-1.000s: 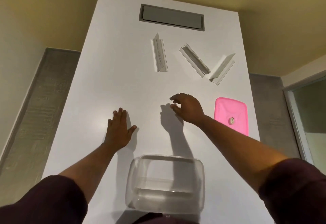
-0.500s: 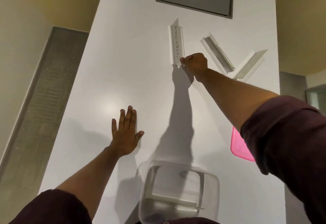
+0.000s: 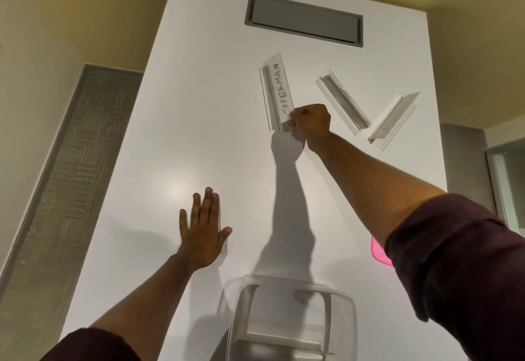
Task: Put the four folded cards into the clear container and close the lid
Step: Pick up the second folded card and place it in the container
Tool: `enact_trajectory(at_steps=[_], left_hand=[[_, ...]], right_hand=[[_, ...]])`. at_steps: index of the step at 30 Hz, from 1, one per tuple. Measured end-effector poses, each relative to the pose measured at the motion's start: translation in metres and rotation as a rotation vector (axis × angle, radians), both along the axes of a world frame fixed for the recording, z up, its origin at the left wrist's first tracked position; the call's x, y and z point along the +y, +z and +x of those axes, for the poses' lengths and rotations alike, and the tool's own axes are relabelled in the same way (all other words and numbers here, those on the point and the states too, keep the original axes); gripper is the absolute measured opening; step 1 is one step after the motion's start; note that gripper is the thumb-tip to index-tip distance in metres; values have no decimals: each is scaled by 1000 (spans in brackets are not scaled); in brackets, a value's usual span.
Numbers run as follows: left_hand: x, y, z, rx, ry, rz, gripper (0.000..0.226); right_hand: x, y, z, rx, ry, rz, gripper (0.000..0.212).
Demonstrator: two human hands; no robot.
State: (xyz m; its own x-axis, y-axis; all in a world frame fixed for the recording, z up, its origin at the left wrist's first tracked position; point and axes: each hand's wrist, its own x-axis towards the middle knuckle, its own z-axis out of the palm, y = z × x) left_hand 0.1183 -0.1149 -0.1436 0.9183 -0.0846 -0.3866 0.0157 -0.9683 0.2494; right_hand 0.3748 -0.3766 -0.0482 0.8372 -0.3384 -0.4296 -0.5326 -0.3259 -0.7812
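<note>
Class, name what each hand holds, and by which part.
Right hand pinches the SUPERMAN card at its near end. Left hand holds nothing, flat on the table.

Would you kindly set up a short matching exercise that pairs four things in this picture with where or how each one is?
Things:
1. right hand
2. left hand
3. clear container
4. pink lid

States:
A. open, at the near table edge
B. flat on the white table, fingers spread
C. mostly hidden behind the right sleeve
D. pinching the near end of the SUPERMAN card

Pairs: 1-D, 2-B, 3-A, 4-C
</note>
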Motion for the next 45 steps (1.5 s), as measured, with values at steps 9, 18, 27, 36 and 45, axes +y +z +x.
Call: enact_trajectory(at_steps=[9, 18, 27, 36, 45], left_hand=[[-15, 33, 26, 353, 25, -34, 94], [-103, 145, 9, 162, 505, -823, 46], [-154, 195, -21, 135, 605, -957, 58], [-140, 200, -76, 50, 449, -924, 39], [-102, 176, -133, 8, 82, -564, 43]], right_hand=[[-33, 38, -133, 28, -184, 414, 6], [-55, 64, -242, 70, -233, 605, 13], [-44, 92, -320, 87, -98, 667, 18], [-50, 99, -367, -18, 98, 500, 18], [-90, 100, -376, -483, 361, -122, 87]])
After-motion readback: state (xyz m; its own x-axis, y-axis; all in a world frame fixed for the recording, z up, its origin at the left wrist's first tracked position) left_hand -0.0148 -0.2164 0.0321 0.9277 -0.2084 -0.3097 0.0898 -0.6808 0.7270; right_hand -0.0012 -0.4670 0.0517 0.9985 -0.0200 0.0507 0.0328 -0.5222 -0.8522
